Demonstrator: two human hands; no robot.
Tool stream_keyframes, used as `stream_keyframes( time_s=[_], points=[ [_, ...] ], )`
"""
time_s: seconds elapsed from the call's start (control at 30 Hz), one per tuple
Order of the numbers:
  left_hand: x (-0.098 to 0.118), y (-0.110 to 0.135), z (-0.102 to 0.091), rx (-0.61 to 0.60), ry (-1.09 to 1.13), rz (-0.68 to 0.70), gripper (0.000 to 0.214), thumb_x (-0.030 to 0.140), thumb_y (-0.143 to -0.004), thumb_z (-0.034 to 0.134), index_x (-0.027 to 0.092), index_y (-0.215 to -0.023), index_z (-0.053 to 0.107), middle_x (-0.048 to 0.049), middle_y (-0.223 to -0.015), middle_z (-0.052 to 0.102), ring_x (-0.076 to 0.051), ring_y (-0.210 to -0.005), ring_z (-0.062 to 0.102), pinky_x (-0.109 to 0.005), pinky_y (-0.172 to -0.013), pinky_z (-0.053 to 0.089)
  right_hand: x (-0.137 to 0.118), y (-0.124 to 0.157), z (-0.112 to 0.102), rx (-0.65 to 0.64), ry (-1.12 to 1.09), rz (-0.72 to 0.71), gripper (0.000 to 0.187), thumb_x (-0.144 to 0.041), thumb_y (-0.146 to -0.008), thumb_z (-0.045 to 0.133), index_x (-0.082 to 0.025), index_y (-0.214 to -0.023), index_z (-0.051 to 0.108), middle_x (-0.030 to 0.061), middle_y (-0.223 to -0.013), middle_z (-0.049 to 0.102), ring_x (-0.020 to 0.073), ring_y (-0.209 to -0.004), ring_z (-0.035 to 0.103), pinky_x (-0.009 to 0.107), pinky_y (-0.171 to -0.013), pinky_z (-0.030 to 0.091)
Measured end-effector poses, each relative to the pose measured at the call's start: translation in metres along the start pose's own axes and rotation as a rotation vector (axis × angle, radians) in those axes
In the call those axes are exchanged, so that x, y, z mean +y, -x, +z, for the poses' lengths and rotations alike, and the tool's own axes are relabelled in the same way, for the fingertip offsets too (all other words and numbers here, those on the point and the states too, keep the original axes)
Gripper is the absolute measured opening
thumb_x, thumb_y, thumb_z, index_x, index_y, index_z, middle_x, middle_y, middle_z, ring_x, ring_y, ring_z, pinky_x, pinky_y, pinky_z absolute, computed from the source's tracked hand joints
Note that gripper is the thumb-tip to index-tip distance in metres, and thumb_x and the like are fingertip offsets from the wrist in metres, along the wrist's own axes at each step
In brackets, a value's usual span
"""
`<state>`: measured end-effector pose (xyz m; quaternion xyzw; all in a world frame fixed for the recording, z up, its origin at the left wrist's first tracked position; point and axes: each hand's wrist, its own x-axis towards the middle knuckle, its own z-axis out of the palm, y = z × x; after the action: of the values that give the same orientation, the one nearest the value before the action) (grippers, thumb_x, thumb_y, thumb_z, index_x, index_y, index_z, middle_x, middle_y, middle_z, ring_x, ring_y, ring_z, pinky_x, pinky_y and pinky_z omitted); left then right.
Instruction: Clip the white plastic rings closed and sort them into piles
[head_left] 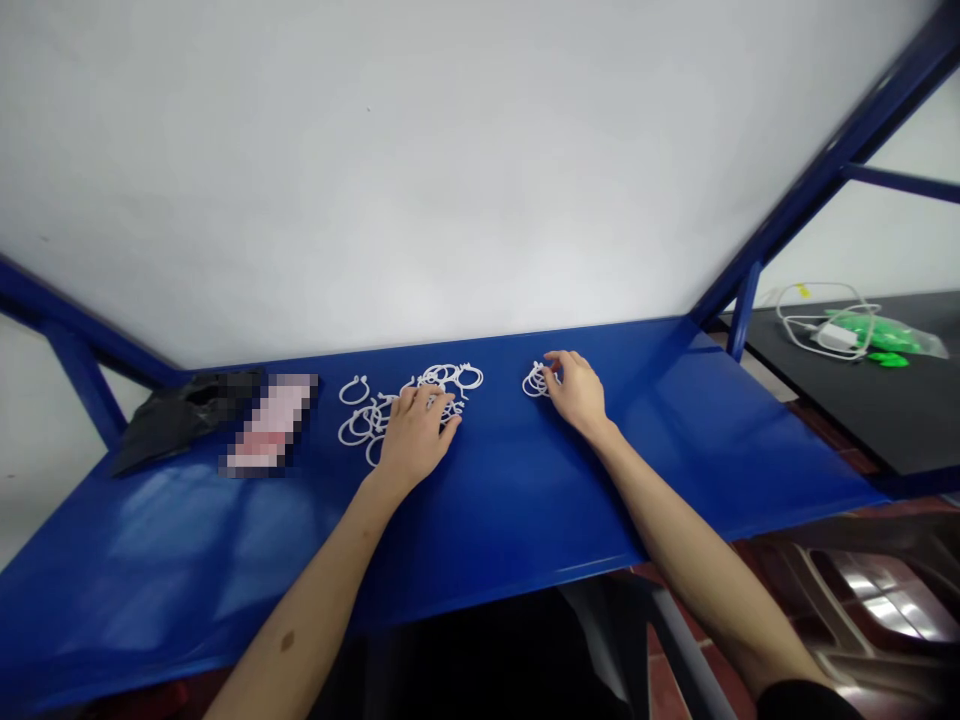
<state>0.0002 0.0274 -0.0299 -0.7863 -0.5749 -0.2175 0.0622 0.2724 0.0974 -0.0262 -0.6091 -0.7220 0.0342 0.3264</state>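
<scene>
Several white plastic rings [450,378] lie scattered on the blue shelf [525,500]. My left hand [415,435] rests palm down on this loose pile, fingers stretched over the rings. To the right, a small stack of white rings [535,382] sits apart from the pile. My right hand [577,390] lies beside that stack, its fingertips curled onto the rings at its left edge.
A black bag [180,415] and a blurred pink item [270,425] lie at the shelf's left. Blue frame posts [817,175] rise at both sides against a white wall. A black table [877,400] at right carries a white cable with charger [825,325] and a green bag [881,333].
</scene>
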Motion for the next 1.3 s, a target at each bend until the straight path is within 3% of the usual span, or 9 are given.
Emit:
stream_keyframes(
  time_s=[0.13,0.3,0.57,0.63,0.9,1.0,1.1,1.3],
  points=[
    [0.002,0.0,-0.001,-0.028,-0.007,-0.012,0.03,0.034,-0.094,0.058,0.017,-0.116,0.069,-0.0119,-0.12,0.063,-0.033,-0.113,0.049,-0.05,-0.098,0.045,0.001,0.001,0.001,0.019,0.062,-0.011,0.027,-0.027,-0.095,0.056,-0.017,-0.117,0.065,0.0133,-0.106,0.066,0.0305,-0.104,0.057,0.042,-0.083,0.052],
    [0.006,0.001,-0.004,-0.051,0.011,-0.027,0.029,0.031,-0.092,0.058,0.02,-0.116,0.069,-0.011,-0.121,0.063,-0.033,-0.114,0.05,-0.051,-0.099,0.043,-0.017,0.01,0.003,0.049,0.027,-0.206,0.028,-0.028,-0.098,0.053,-0.015,-0.12,0.065,0.0136,-0.107,0.063,0.0291,-0.102,0.054,0.043,-0.092,0.05],
    [0.014,0.006,-0.002,-0.092,0.055,0.049,0.03,0.027,-0.091,0.058,0.022,-0.12,0.066,-0.0089,-0.126,0.063,-0.031,-0.118,0.05,-0.049,-0.1,0.041,-0.054,0.036,0.012,-0.327,-0.194,-0.585,0.037,-0.033,-0.099,0.054,-0.021,-0.135,0.056,0.0115,-0.119,0.061,0.0248,-0.106,0.059,0.045,-0.097,0.051],
    [0.016,0.006,-0.001,-0.095,0.078,0.061,0.028,0.027,-0.091,0.058,0.022,-0.118,0.065,-0.0088,-0.124,0.064,-0.031,-0.119,0.05,-0.049,-0.1,0.04,-0.058,0.039,0.013,-0.344,-0.21,-0.605,0.038,-0.036,-0.097,0.058,-0.019,-0.132,0.057,0.0125,-0.119,0.062,0.0253,-0.106,0.059,0.046,-0.096,0.051],
    [0.017,0.006,0.0,-0.077,0.142,0.091,0.017,0.026,-0.092,0.058,0.023,-0.106,0.067,-0.0073,-0.109,0.071,-0.031,-0.112,0.053,-0.049,-0.096,0.039,-0.061,0.041,0.017,-0.383,-0.226,-0.591,0.014,-0.031,-0.097,0.06,-0.019,-0.105,0.062,0.0079,-0.1,0.068,0.0226,-0.091,0.061,0.041,-0.086,0.051],
    [0.017,0.005,-0.002,-0.052,0.175,0.103,0.017,0.029,-0.096,0.055,0.025,-0.104,0.07,-0.0063,-0.101,0.073,-0.029,-0.107,0.056,-0.049,-0.095,0.04,-0.06,0.041,0.017,-0.366,-0.308,-0.543,0.008,-0.027,-0.098,0.058,-0.02,-0.102,0.06,0.0061,-0.098,0.068,0.0209,-0.09,0.061,0.038,-0.083,0.051],
    [0.019,0.003,-0.006,0.038,0.207,0.093,0.018,0.032,-0.097,0.055,0.024,-0.1,0.07,-0.0056,-0.095,0.074,-0.027,-0.102,0.058,-0.046,-0.093,0.042,-0.061,0.04,0.014,-0.264,-0.413,-0.526,0.008,-0.025,-0.098,0.056,-0.021,-0.104,0.059,0.0063,-0.101,0.067,0.0204,-0.094,0.061,0.037,-0.085,0.052],
    [0.025,0.0,-0.016,0.157,0.471,0.063,0.013,0.027,-0.095,0.058,0.021,-0.095,0.069,-0.0032,-0.091,0.074,-0.02,-0.092,0.063,-0.037,-0.09,0.05,-0.065,0.041,0.006,-0.083,-0.513,-0.537,0.019,-0.025,-0.097,0.056,-0.024,-0.116,0.058,0.0064,-0.107,0.067,0.0192,-0.095,0.062,0.038,-0.086,0.055]
  ],
)
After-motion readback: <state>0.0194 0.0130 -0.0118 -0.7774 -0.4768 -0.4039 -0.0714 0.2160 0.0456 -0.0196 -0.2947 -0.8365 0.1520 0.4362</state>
